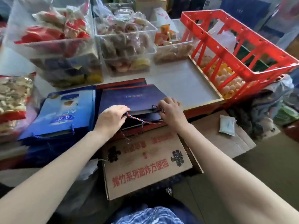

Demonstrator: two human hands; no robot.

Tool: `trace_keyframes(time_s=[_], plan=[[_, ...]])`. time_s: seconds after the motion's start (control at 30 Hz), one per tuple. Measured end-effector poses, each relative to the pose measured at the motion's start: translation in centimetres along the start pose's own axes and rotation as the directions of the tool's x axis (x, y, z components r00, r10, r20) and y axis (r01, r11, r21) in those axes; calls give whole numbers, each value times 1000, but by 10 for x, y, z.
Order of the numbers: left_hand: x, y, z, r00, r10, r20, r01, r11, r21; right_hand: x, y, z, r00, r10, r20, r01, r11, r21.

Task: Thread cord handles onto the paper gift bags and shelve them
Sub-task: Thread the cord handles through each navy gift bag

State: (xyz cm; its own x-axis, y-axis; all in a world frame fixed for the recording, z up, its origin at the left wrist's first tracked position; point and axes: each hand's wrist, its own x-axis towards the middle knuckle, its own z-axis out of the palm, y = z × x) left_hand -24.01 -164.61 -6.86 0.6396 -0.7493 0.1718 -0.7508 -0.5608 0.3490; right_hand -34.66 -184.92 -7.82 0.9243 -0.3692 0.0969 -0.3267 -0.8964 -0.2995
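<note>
Item one: a dark navy paper gift bag point(131, 98), lying flat on the red-edged table point(181, 81), its open mouth toward the near edge. We count at least one more flat bag of the same colour beneath it.

Item two: a twisted cord handle point(135, 118), red, blue and white, running along the bag's near rim between our two hands, with a loose frayed end hanging down over the table edge.

Item three: our left hand point(111, 118), knuckles up, fingers curled under and gripping the left end of the cord at the bag's rim.

Item four: our right hand point(171, 109), fingertips pressed together in a pinch on the cord at the right-hand hole of the bag, where a small dark knot or loop shows.

Item five: a blue printed gift bag point(64, 110), left of the navy one, flat, with blue cord handles already fitted.

Item six: a cardboard box point(145, 164) with red lettering, near, below the table edge.

Item seven: clear bins of wrapped snacks point(126, 46), far left and centre.

Item eight: a red plastic crate point(239, 46), far right, tilted.
</note>
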Motion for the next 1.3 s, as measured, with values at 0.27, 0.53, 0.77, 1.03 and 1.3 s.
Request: trace_keyframes(time_s=[0.27,0.53,0.77,1.03,1.3], plan=[[-38,-42,69,853,-478,209,495,868,-34,-16,2,57,848,460,264,-526,793,307],[-11,-15,74,593,-740,317,749,652,119,1,-25,76,784,488,383,-539,842,32],[-11,-19,84,499,-798,338,824,558,100,2,-16,85,841,421,340,-418,904,-87],[-21,-25,92,546,-800,249,833,549,-66,21,4,85,892,299,338,-374,909,183],[-12,-43,77,472,-723,505,835,550,6,48,31,77,782,333,527,-576,708,407]])
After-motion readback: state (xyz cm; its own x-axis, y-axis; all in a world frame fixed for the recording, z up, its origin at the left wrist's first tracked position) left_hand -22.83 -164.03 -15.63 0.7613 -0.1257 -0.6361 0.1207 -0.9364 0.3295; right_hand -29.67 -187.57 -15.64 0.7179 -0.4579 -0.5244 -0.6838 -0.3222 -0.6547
